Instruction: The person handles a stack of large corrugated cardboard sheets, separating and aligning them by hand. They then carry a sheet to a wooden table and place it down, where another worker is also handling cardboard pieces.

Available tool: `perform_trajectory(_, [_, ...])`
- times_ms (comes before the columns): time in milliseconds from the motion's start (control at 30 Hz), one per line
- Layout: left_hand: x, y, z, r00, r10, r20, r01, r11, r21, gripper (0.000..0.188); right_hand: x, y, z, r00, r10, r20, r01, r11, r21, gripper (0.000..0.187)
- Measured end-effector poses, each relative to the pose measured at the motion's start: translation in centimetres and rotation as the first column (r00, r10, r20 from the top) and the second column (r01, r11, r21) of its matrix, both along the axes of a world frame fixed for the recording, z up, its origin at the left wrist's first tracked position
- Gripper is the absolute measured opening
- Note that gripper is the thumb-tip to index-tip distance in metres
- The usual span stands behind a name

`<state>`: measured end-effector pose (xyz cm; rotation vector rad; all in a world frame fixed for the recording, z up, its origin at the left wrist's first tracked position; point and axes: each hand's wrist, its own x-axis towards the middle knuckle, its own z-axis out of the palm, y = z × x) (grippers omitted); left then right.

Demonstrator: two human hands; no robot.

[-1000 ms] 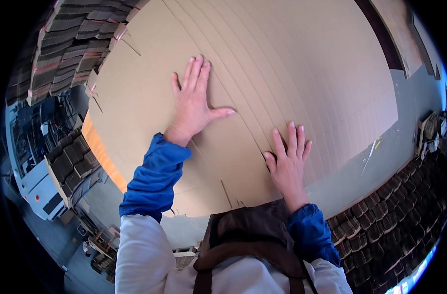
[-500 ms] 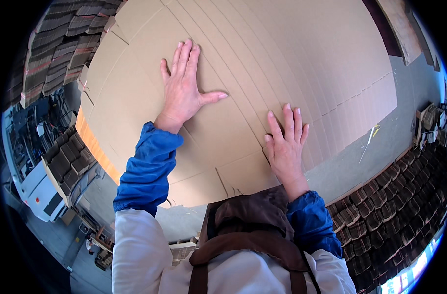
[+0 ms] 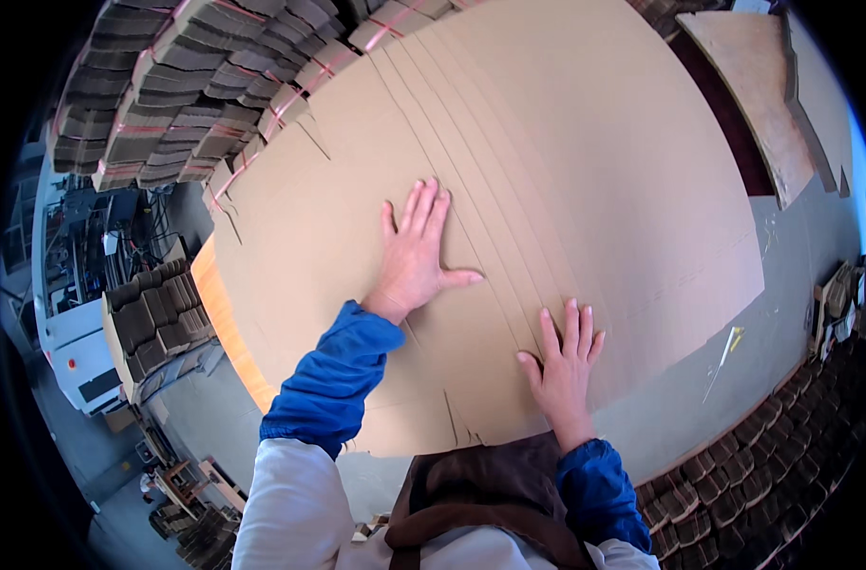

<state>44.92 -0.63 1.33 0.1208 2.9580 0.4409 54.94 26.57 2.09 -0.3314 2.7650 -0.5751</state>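
Note:
A large creased sheet of brown cardboard spreads out before me, with long parallel fold lines and short slots cut into its edges. My left hand lies flat on it, left of the fold lines, fingers stretched and thumb out to the side. Nearer to my body, my right hand rests on the sheet with its fingers spread. Neither hand holds anything. Beneath the sheet's left side shows an orange edge. What else supports the sheet is hidden.
Stacks of folded cardboard bound with pink straps rise at the far left. More cardboard bundles cover the floor at right. A wooden board stands at far right. A white machine and a smaller cardboard stack are at left.
In the picture, the sheet and both my hands sit lower, and more strapped stacks show at the far left. The view has shifted. Both hands stay spread on the cardboard.

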Motion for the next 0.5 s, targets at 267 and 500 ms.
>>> perform_trajectory(267, [0.2, -0.2, 0.7, 1.000, -0.002, -0.002, 0.002, 1.000, 0.004, 0.125, 0.2, -0.4, 0.4, 0.998, -0.012, -0.056, 0.010, 0.999, -0.034, 0.065])
perform_trajectory(500, [0.4, 2.6, 4.4, 0.991, 0.111, 0.076, -0.104, 0.990, -0.093, 0.111, 0.3, 0.0, -0.5, 0.991, -0.004, -0.135, 0.001, 1.000, -0.026, 0.068])
